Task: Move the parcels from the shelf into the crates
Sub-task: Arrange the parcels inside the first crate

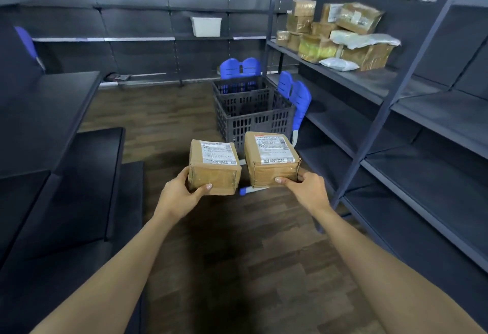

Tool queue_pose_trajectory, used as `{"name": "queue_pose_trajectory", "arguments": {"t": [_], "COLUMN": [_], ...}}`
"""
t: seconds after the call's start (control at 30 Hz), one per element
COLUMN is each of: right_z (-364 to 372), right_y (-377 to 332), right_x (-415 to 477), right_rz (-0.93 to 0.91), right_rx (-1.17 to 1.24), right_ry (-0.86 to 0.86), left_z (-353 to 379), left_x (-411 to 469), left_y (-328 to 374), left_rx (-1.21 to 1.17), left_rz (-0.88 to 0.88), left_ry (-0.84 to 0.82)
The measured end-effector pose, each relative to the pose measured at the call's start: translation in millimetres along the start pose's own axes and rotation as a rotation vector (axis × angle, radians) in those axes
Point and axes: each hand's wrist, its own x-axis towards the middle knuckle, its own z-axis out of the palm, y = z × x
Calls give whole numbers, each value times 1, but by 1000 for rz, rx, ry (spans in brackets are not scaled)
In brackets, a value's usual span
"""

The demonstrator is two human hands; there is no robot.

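Dark wood floor (169, 122) holds 2 black plastic crates (253, 117). Left hand (182, 193) curls its fingers around 1 taped brown cardboard box (214, 175); right hand (307, 192) grips another taped box (272, 168).

One camera covers this, worn on the person's head. It looks from eye height forward and down along both bare forearms. The left hand (182, 191) and the right hand (307, 188) sit close to the lens, near the middle of the frame. They grip the left parcel (214, 168) and the right parcel (272, 160). The wide lens bends straight lines near the edges. The shelf rack (369, 80) runs down the right side and dark shelving (52, 111) down the left. Straight ahead, above the hands and farther off, the black crates (253, 114) stand on the wood floor (163, 117).
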Motion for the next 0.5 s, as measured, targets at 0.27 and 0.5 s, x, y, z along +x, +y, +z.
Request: {"name": "queue_pose_trajectory", "arguments": {"t": [0.27,0.5], "right_z": [69,128], "right_y": [-5,3], "right_x": [142,293], "right_rz": [46,67], "right_rx": [-21,-32], "right_ry": [-4,22], "left_z": [2,14], "left_x": [154,313], "left_y": [-42,-73], "left_rx": [-42,10], "left_rz": [-9,13], "left_ry": [-47,-56]}}
